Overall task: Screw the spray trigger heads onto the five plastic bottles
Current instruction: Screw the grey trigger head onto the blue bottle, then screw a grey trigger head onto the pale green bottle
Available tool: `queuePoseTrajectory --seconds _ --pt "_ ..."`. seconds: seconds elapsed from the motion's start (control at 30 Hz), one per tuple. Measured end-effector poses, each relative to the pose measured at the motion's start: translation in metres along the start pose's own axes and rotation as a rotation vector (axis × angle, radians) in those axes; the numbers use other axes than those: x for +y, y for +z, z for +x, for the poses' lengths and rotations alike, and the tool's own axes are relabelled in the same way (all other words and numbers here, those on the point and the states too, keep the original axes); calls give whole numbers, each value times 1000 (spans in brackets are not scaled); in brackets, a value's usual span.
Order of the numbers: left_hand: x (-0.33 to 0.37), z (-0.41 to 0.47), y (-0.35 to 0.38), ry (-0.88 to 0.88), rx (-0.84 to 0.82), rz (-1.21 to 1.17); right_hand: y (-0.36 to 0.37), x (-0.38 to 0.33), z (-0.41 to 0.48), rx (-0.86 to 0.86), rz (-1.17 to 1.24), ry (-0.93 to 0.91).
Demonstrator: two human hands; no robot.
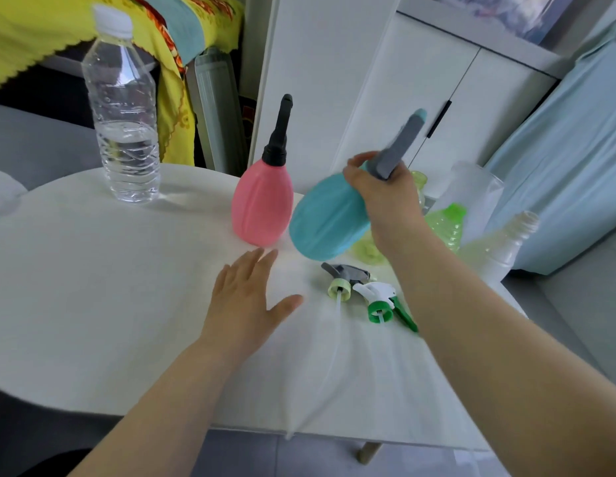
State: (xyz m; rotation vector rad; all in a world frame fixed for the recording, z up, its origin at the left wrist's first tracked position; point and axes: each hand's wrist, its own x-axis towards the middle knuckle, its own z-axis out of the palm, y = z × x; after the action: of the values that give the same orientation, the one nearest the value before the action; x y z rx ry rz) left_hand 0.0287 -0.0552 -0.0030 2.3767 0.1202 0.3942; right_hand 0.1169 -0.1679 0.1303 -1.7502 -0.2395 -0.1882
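Your left hand [246, 297] lay flat on the white counter [93, 287], fingers [256, 261] straight and spread. Your right hand [382, 197] gripped the neck of the tilted teal bottle [328, 222], just beside the upright pink bottle [261, 204]; two loose trigger heads [344, 278] lay nearby.

views: 1; head-worn, wide-angle
facing: forward and down; left hand [246, 301] nearest, right hand [385, 201] just beyond it
nearness: close; table [93, 287] beneath both hands fills mid-frame
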Motion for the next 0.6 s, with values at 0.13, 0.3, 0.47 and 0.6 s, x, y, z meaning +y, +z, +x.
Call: queuePoseTrajectory --seconds 0.13,0.3,0.47,0.6 --pt "-8 2 8 -30 -152 191 3 4 27 -82 -97 33" --pt "-10 4 11 3 -169 265 8 23 45 -84 -116 87" --pt "-11 3 14 11 -161 285 12 40 50 -98 -114 107" --pt "-11 4 16 22 -158 287 12 46 53 -97 -161 97"
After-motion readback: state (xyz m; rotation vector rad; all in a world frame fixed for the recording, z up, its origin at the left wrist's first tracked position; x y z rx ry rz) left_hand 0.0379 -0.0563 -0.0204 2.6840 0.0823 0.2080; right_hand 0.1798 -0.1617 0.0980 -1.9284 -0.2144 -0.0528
